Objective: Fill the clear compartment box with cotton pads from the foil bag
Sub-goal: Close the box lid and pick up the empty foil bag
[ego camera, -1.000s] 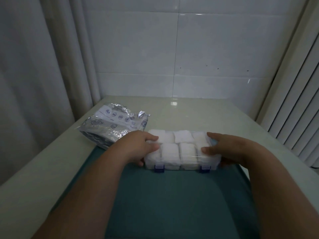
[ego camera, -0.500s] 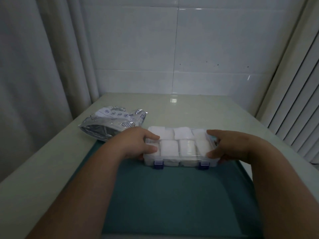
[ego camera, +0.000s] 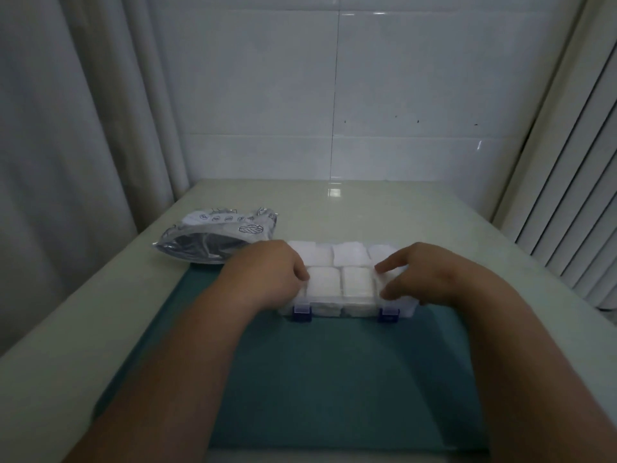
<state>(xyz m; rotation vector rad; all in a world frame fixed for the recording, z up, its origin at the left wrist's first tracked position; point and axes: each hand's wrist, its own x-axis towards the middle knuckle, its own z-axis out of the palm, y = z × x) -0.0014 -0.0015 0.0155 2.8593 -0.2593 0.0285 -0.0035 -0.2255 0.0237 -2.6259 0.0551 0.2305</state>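
The clear compartment box [ego camera: 344, 304] lies on a teal mat [ego camera: 334, 379], lid down, with two blue latches on its near side. White cotton pads [ego camera: 357, 282] fill the compartments that show. My left hand [ego camera: 267, 275] rests over the box's left end, fingers curled on the lid. At the right end, my right hand [ego camera: 420, 279] presses the lid with spread fingers. The foil bag [ego camera: 217, 240] lies flat to the left behind the box, its mouth gaping toward me.
The mat sits on a pale tabletop [ego camera: 384, 212] that ends at a white tiled wall. A curtain [ego camera: 66, 145] hangs along the left side. Vertical blinds [ego camera: 574, 195] stand at the right.
Both hands have slid further onto the lid of the box, the right fingers now spread on top. The view has tilted slightly; the box and bag stay in place.
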